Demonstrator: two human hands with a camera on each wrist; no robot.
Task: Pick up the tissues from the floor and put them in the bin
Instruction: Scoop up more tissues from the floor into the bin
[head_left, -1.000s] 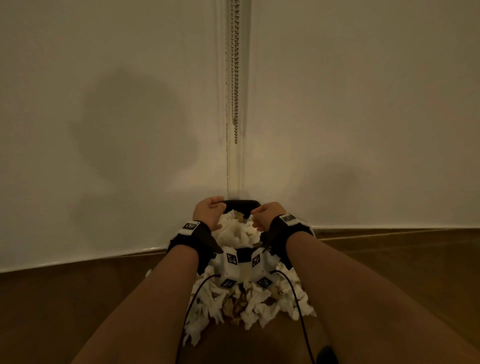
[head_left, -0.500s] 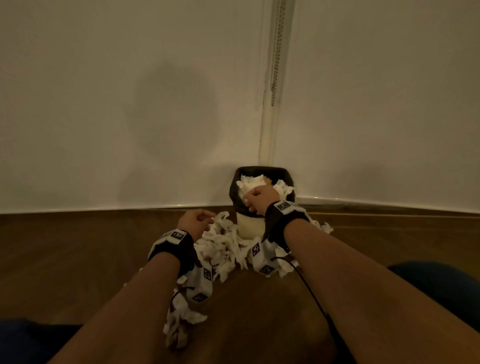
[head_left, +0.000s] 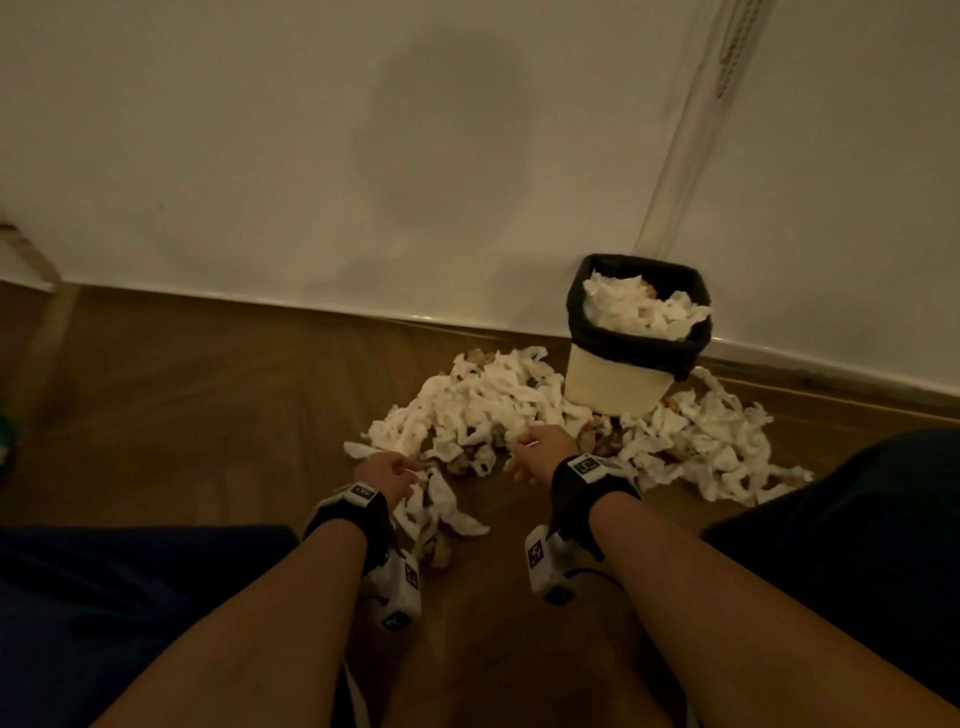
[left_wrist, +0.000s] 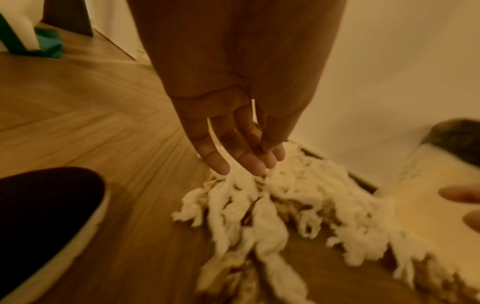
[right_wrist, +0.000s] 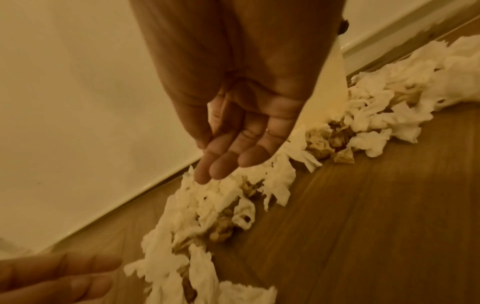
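Note:
A heap of crumpled white tissues (head_left: 483, 400) lies on the wooden floor in front of a small cream bin (head_left: 631, 338) with a black liner, heaped full of tissues. More tissues (head_left: 711, 447) spread to the bin's right. My left hand (head_left: 387, 470) hovers at the heap's near edge, fingers straight and holding nothing; the left wrist view shows its fingertips (left_wrist: 244, 162) just above the tissues (left_wrist: 259, 207). My right hand (head_left: 540, 449) hangs over the heap's middle, fingers straight and empty (right_wrist: 223, 162) above tissues (right_wrist: 207, 203).
The bin stands against a white wall (head_left: 311, 156) near a corner with a bead chain (head_left: 732, 57). My knees in dark cloth (head_left: 857, 545) flank the heap. A dark shoe (left_wrist: 44, 216) and a green item (left_wrist: 49, 45) lie to the left.
Both hands have come away from the bin's top and dropped to the heap on the floor. The head view has pulled back and turned left, so the bin now sits right of centre.

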